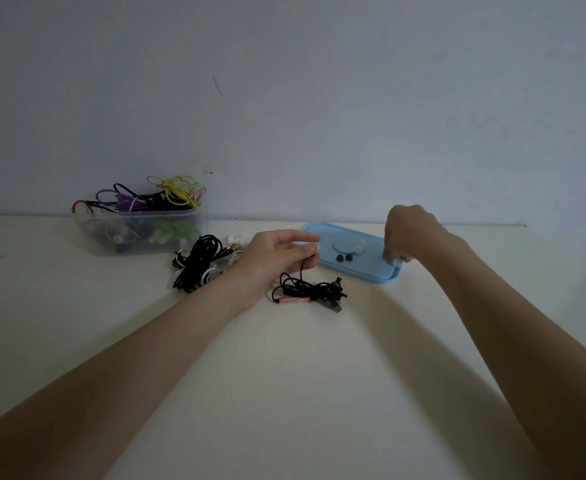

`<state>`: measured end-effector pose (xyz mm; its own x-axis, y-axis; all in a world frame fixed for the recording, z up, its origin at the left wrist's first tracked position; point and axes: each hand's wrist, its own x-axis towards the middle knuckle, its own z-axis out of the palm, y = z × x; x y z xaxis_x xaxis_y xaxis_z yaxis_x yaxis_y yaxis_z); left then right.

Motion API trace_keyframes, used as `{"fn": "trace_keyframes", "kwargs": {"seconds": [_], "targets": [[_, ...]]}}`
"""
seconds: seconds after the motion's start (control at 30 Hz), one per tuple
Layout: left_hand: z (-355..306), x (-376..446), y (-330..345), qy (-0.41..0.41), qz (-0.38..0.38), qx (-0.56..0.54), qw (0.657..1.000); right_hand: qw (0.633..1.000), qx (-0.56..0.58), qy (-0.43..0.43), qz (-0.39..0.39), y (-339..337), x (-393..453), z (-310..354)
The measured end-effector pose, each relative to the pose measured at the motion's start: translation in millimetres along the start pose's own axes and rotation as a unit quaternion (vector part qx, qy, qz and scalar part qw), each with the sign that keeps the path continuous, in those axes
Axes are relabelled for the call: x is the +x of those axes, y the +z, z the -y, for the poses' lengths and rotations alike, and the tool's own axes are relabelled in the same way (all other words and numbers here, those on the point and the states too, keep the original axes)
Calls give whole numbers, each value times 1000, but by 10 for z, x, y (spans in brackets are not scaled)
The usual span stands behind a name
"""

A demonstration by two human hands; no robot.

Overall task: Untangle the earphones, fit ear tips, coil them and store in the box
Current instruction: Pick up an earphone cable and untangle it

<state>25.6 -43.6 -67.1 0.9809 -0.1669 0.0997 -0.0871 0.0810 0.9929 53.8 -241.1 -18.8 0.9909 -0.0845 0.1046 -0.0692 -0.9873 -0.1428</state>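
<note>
Clear plastic box point(139, 230) sitting at the table's point(284, 375) far edge, left of centre, against the wall; coiled earphones in yellow, purple, green and red are filling it and poking over the rim.

Just right of the box, a loose pile of black and white cables point(201, 261) is lying on the table, untouched.

Left hand point(277, 254) is hovering beside that pile, thumb and fingers pinched together on a thin black cord. The cord is hanging down from the pinch to the black earphones point(310, 291), which are lying bunched on the table just below the hand, toward the near edge. Bundle's long axis is running left to right, with a reddish inline piece at the near side; an earbud is sticking up at the right end.

Blue lid point(350, 268) is lying flat by the far edge, right of centre, serving as a tray. Two black ear tips point(343, 258) and some pale ones are resting on it.

Right hand point(411, 233) is reaching down onto the lid's right end, fingertips closed on a small pale ear tip point(396, 261).

Judgement: tip-fitting step. The earbud lies left of the right hand and slightly nearer, so the tip would need to travel left; the left hand is the closer one to steady it.
</note>
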Motion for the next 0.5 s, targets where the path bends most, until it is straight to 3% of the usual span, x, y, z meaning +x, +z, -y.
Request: {"fn": "trace_keyframes", "kwargs": {"seconds": [0.33,0.43,0.5], "targets": [[-9,-6,13,2,13,4,1000,996,77,-44,0,-31,42,69],[-9,-3,15,6,17,9,1000,998,41,-51,-17,-101,25,59],[-9,-8,13,7,21,14,1000,998,-1,-52,18,-121,1,55]]}}
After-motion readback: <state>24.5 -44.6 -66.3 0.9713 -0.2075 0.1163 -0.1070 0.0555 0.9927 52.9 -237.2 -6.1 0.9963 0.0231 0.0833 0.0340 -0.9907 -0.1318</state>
